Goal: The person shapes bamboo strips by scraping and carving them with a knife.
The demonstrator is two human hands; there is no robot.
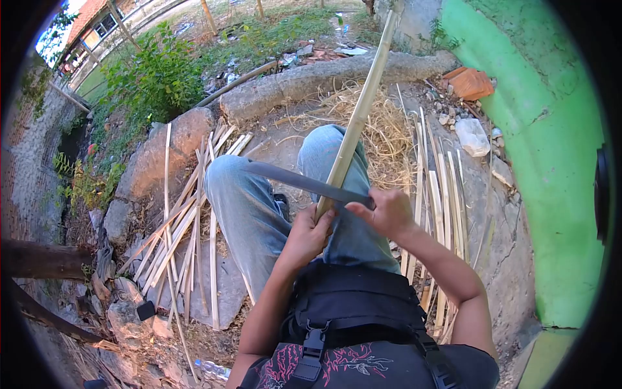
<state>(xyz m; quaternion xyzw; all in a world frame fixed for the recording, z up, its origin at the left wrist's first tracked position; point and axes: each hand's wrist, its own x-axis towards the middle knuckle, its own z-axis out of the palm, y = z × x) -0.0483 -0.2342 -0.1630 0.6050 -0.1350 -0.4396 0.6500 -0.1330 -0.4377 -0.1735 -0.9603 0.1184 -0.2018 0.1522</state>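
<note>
My left hand (307,235) is closed around the lower end of a long bamboo strip (360,115), which slants up and away past my right knee. In my right hand (390,215) is a machete (285,177), its grip mostly hidden by the fingers. The dark blade crosses the bamboo just above my left hand and reaches over to my left knee. Blade and bamboo appear to touch. Both hands are over my lap, above my jeans (243,214).
Split bamboo strips (188,243) lie in a loose pile on the left; more strips (444,207) lie on the right. Beyond my knees are curly shavings (389,133) and a low stone edge (311,78). A green wall (551,162) rises at the right, near a clear plastic container (472,137).
</note>
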